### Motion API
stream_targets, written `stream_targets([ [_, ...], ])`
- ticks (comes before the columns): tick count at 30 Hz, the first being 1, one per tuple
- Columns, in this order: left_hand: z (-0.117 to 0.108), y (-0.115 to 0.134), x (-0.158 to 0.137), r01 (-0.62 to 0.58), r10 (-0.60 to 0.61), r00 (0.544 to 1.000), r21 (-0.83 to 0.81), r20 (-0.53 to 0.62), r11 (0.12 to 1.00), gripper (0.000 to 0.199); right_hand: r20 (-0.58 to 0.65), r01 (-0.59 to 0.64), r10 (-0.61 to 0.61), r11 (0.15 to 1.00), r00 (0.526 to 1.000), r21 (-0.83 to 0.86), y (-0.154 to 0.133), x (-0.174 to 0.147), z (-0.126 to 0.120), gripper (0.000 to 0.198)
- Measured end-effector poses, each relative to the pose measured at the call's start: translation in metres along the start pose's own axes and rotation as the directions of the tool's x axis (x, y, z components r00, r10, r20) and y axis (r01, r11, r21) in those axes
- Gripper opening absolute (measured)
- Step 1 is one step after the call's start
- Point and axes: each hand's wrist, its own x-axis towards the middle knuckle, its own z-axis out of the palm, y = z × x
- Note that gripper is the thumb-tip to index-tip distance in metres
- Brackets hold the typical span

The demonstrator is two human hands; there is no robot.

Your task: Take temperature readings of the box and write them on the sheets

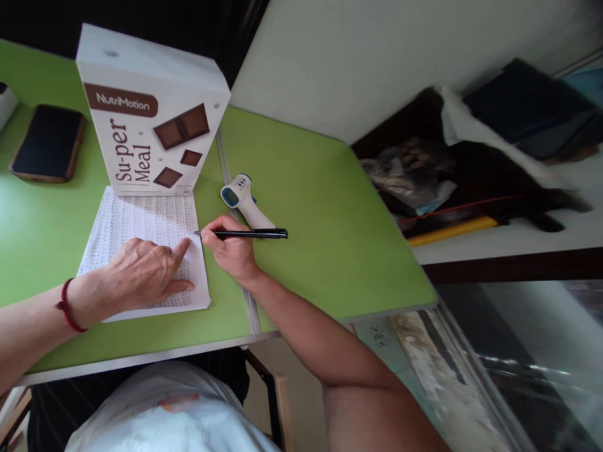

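Rows of small print or handwriting cover a stack of paper sheets (155, 216) on the green table. My left hand (144, 271), with a red bracelet (67, 307) at its wrist, rests on the sheets, index finger and thumb stretched out and apart. In my right hand (232, 251) a black pen (257, 233) is pinched between thumb and fingers, its tip at the right edge of the top sheet, close to my left index finger. Just beyond the pen lies a white and blue infrared thermometer (245, 199), its grip end partly behind the pen.
A white NutriMotion box (141, 125) stands upright at the far edge of the paper. A dark phone (49, 143) lies on the green table (325, 207) at the left. Beyond the table's right edge, a ledge holds cloth, dark items and a yellow object (452, 231).
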Motion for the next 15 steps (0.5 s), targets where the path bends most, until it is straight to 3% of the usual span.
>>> stream_targets([
  [6,-0.001,0.001,0.000,0.008,-0.008,1.000,-0.023,0.002,1.000,0.066,0.007,-0.036,0.036,0.999,0.999,-0.019,0.000,0.001,0.000,0.016],
  [12,0.000,0.000,0.001,-0.001,0.001,1.000,0.009,-0.001,1.000,0.067,-0.070,-0.032,0.032,0.999,0.997,-0.005,-0.004,-0.001,-0.005,0.011],
  [15,0.001,0.000,0.000,-0.006,0.007,1.000,0.007,-0.016,1.000,0.067,-0.121,0.035,-0.043,0.997,0.992,-0.070,-0.004,0.000,-0.011,0.003],
])
